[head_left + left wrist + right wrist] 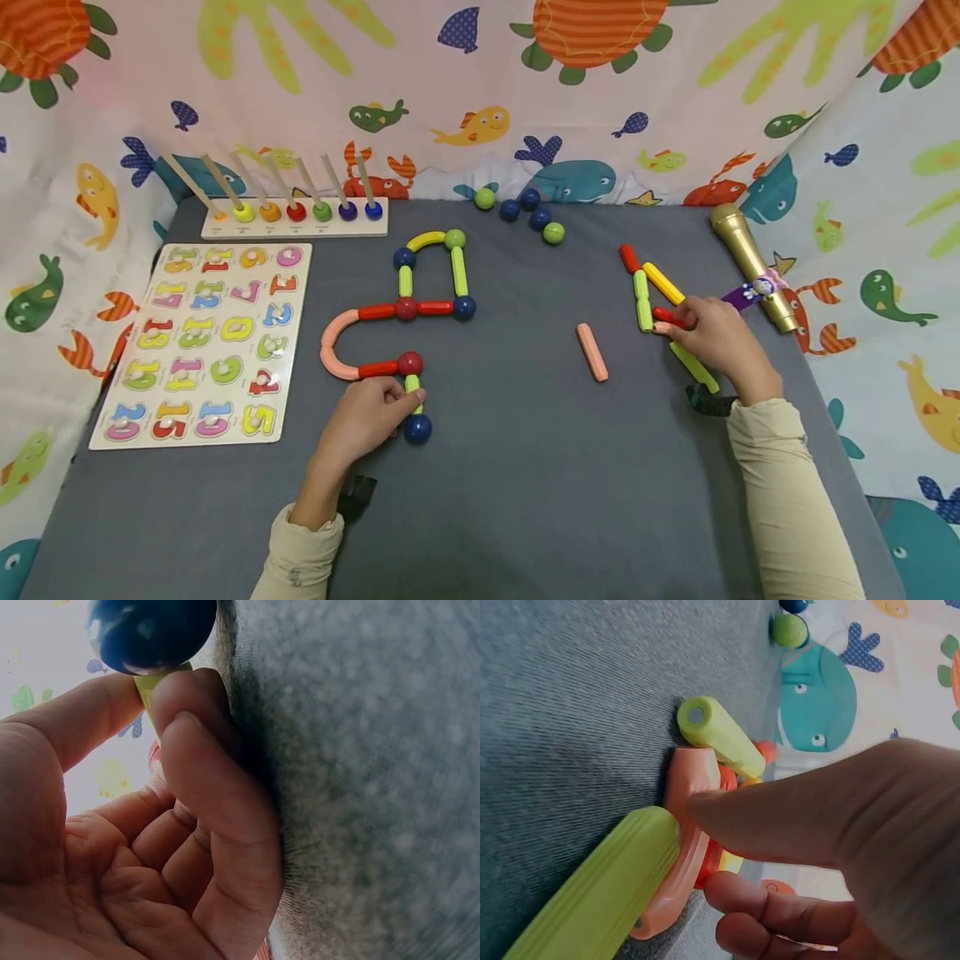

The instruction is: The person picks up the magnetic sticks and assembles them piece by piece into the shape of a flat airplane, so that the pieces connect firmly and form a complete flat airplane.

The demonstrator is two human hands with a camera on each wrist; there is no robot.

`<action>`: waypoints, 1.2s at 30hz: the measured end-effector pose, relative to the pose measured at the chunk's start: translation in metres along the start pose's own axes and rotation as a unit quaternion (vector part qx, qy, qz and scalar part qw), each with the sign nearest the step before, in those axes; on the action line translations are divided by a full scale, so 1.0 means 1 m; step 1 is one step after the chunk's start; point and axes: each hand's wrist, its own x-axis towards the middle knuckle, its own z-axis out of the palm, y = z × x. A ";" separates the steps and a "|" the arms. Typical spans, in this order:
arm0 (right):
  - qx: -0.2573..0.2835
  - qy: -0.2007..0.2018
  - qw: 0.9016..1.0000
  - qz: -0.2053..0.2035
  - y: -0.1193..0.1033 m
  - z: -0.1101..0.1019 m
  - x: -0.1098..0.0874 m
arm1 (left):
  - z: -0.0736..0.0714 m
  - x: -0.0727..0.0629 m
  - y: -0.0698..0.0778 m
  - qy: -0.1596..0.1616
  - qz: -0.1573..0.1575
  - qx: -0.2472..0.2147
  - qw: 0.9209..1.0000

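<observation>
My left hand (365, 419) pinches a short light-green rod (412, 383) between thumb and fingers. A dark blue ball (417, 429) sits at its near end and a red ball (410, 363) at its far end. From there a red rod (377, 369) and a pink curved rod (330, 346) lead up to a closed shape of rods and balls. On the right, my right hand (716, 337) has its thumb on another pink curved rod (692, 769), fingers curled beside it near a red rod (709, 866). Green rods (592, 892) lie around them.
A number puzzle board (296, 350) lies left, below a peg stand (292, 225). Loose balls (509, 210) are at the back. A pink straight rod (592, 352) lies between the hands; a yellow rod (663, 283) and gold microphone (753, 262) are right. A patterned cloth (300, 117) hangs behind.
</observation>
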 end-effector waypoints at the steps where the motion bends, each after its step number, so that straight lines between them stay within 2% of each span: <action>1: -0.005 0.003 1.000 -0.006 0.000 0.002 -0.001 | -0.001 0.000 0.000 -0.003 -0.005 -0.001 1.000; 5: -0.023 0.023 0.999 -0.031 -0.001 0.012 -0.003 | -0.001 0.000 -0.001 -0.011 -0.013 -0.005 1.000; 9: -0.036 0.074 0.995 -0.060 -0.004 0.017 -0.004 | -0.002 0.001 -0.001 -0.012 -0.017 -0.003 1.000; 11: -0.028 0.102 0.993 -0.056 -0.006 0.016 -0.005 | -0.002 0.001 -0.001 -0.013 -0.016 -0.004 1.000; 14: 0.011 0.122 0.992 -0.025 -0.013 0.010 -0.008 | -0.002 0.003 0.000 -0.015 -0.012 -0.008 1.000; 17: 0.069 0.113 0.991 -0.013 -0.028 0.005 -0.012 | -0.003 0.003 0.000 -0.017 -0.011 -0.011 1.000; 19: 0.119 0.086 0.989 -0.025 -0.041 0.005 -0.014 | -0.004 0.002 0.000 -0.020 -0.015 -0.014 1.000; 21: 0.187 0.042 0.980 -0.052 -0.054 0.009 -0.015 | -0.005 0.001 0.000 -0.025 -0.018 -0.018 0.999; 22: 0.225 0.011 0.972 -0.063 -0.061 0.013 -0.015 | -0.005 0.001 0.000 -0.027 -0.019 -0.021 0.999; 23: 0.267 -0.024 0.961 -0.073 -0.068 0.018 -0.015 | -0.005 0.001 -0.001 -0.029 -0.020 -0.023 0.999; 26: 0.354 -0.135 0.922 -0.083 -0.093 0.040 -0.013 | -0.006 0.002 -0.002 -0.034 -0.020 -0.028 0.999; 31: 0.378 -0.287 0.872 -0.123 -0.138 0.082 -0.018 | -0.006 0.003 -0.002 -0.034 -0.023 -0.030 0.999; 33: 0.393 -0.339 0.842 -0.142 -0.154 0.098 -0.021 | -0.006 0.003 -0.002 -0.033 -0.025 -0.028 0.999; 36: 0.423 -0.418 0.793 -0.135 -0.178 0.119 -0.024 | -0.006 0.004 -0.002 -0.030 -0.027 -0.025 0.999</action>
